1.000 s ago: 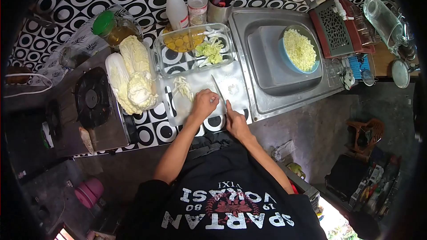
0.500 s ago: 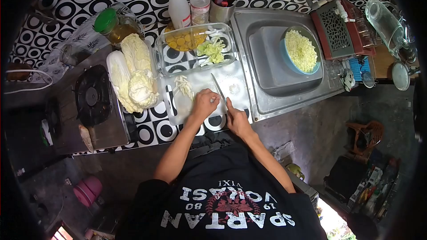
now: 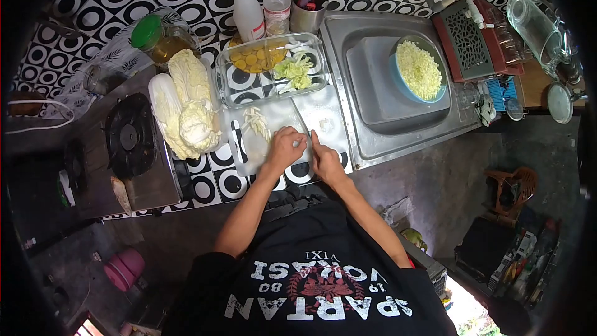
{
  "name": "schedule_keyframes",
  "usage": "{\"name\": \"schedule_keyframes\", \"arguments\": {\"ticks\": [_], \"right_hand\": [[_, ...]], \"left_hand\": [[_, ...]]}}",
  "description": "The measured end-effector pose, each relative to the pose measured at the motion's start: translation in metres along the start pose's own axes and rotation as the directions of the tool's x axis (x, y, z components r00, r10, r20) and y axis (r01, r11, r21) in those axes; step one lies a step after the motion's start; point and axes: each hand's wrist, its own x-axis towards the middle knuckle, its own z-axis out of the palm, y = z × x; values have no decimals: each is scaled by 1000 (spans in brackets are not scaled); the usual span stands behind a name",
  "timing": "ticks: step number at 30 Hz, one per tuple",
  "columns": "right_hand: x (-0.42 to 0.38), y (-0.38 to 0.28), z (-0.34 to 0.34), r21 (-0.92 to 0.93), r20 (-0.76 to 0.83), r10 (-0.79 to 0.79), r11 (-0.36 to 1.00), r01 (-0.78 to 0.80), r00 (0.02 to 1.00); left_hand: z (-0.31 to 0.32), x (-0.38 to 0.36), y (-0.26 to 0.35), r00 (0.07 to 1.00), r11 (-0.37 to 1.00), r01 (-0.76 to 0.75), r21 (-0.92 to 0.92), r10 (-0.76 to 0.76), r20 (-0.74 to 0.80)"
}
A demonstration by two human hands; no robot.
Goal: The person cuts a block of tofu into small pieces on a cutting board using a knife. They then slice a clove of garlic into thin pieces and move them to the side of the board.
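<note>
On the translucent rectangular cutting board [image 3: 252,152], the right hand [image 3: 326,162] is clamped on a slim metal-bladed knife [image 3: 301,118], its blade pointing away from the person. Just beside it, the left hand [image 3: 287,149] has its fingers curled together; whether they pinch anything I cannot tell. Pale sliced strips [image 3: 256,123] lie on the board, left of the blade. Beyond the board, the clear glass divided container [image 3: 225,90] holds pale-green leafy pieces [image 3: 295,73]. Whole pale-yellow cabbages [image 3: 186,106] lie left of the board.
</note>
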Motion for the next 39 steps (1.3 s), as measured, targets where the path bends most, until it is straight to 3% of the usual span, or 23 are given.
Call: {"name": "schedule_keyframes", "arguments": {"ticks": [8, 12, 17, 24, 34, 39], "right_hand": [[-19, -18, -16, -2, 47, 74, 997, -74, 996], [-23, -6, -4, 41, 31, 39, 998, -40, 999], [-5, 1, 4, -8, -7, -3, 1000, 3, 1000], [-4, -18, -13, 15, 91, 82, 996, -84, 992], [-6, -2, 6, -1, 11, 27, 1000, -27, 1000], [-1, -5, 2, -13, 49, 46, 999, -46, 998]], "left_hand": [[-5, 4, 5, 991, 979, 135, -150, -135, 10], [-3, 3, 0, 995, 989, 104, -102, -102, 25], [-1, 4, -1, 998, 999, -41, -36, 39, -46], [-5, 2, 3, 999, 999, 3, -50, -5, -51], [-1, 2, 2, 999, 999, 9, -48, -11, -35], [-2, 0, 5, 999, 999, 41, -32, -42, -28]]}}
